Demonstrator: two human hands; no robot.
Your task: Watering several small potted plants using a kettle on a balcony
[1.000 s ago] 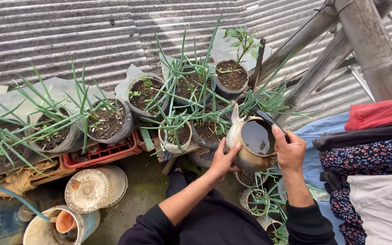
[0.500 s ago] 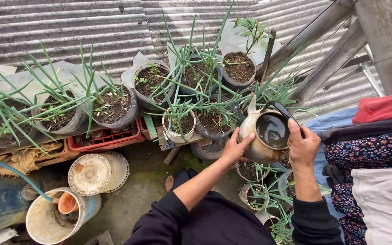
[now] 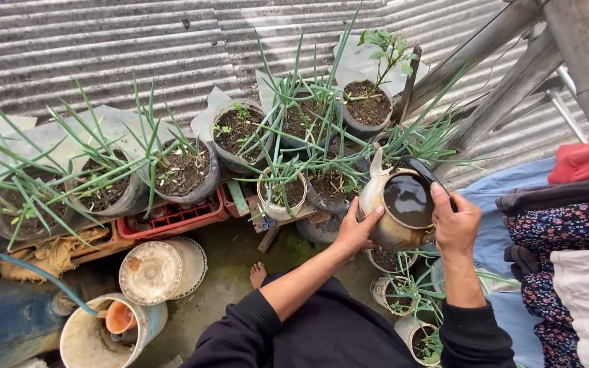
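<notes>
Holding a dented metal kettle (image 3: pixel 403 208) full of dark water over a row of potted green onions, a person steadies it with both hands: the left hand (image 3: pixel 357 228) lies cupped against its side below the spout, fingers curled to the metal, while the right hand (image 3: pixel 455 221) has its fingers wrapped around the black handle. The spout points at a small pale pot (image 3: pixel 282 194); pouring seems under way, and more tilt would be needed.
</notes>
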